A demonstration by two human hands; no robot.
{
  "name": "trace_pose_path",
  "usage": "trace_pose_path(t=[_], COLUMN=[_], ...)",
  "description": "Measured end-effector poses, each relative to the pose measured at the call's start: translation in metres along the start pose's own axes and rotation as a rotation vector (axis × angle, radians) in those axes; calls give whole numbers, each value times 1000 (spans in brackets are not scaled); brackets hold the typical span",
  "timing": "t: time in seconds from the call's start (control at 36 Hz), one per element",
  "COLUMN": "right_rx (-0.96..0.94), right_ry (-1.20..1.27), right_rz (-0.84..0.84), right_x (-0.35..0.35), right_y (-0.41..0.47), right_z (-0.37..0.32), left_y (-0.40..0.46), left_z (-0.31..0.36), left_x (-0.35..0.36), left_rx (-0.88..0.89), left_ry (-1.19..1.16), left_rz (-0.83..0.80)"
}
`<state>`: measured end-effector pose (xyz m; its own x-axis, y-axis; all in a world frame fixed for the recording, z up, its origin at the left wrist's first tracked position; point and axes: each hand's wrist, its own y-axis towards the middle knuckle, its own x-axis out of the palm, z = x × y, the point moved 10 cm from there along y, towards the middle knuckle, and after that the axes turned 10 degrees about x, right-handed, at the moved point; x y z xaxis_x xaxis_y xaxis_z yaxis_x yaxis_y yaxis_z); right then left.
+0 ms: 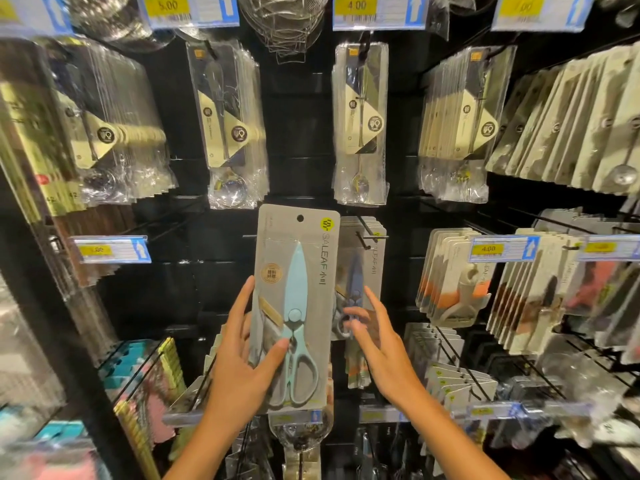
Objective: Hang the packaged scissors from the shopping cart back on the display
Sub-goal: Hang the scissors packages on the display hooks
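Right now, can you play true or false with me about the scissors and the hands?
1. The left hand holds the packaged scissors. True.
2. The scissors in that pack are red. False: they are light blue.
3. The right hand grips the pack. False: its fingers are spread, beside the pack.
4. More scissor packs hang on a hook just right of the held pack. True.
5. The held pack already hangs on a hook. False: its hole is free.

Both forearms are bare, left hand [242, 362] and right hand [377, 337] ungloved.
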<state>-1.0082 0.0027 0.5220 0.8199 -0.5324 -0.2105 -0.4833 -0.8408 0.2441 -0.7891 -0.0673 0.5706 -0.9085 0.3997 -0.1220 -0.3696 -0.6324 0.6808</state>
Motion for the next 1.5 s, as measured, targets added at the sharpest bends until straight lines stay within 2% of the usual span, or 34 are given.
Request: trace_pose_path(t=[0.08,0.17,0.39,0.53,0.86,1.14,1.5], right_rx=[-69,-89,-77,-31,39,43,78], right_ry=[37,16,-9,-45,-91,-131,-237], right_rz=[-114,-140,-67,-28,124,144,-12], right_x=[18,25,15,7,-43,-69,-54], right_y=[-14,-18,-27,-36,-42,-36,-14], right_z=[-27,-38,-23,-9,9,9,27], left_y=[-3,-7,-18,-21,-8,3,9], left_z=[-3,-6,-21,-28,-33,-34,-62], left_x=[4,10,26,37,92,118,127], left_rx=[-16,-23,-101,-133,-122,-133,-162], left_ry=[-22,-22,-110,-69,-47,-60,-60], left_rz=[-2,-4,-104,-181,-319,-364,-426])
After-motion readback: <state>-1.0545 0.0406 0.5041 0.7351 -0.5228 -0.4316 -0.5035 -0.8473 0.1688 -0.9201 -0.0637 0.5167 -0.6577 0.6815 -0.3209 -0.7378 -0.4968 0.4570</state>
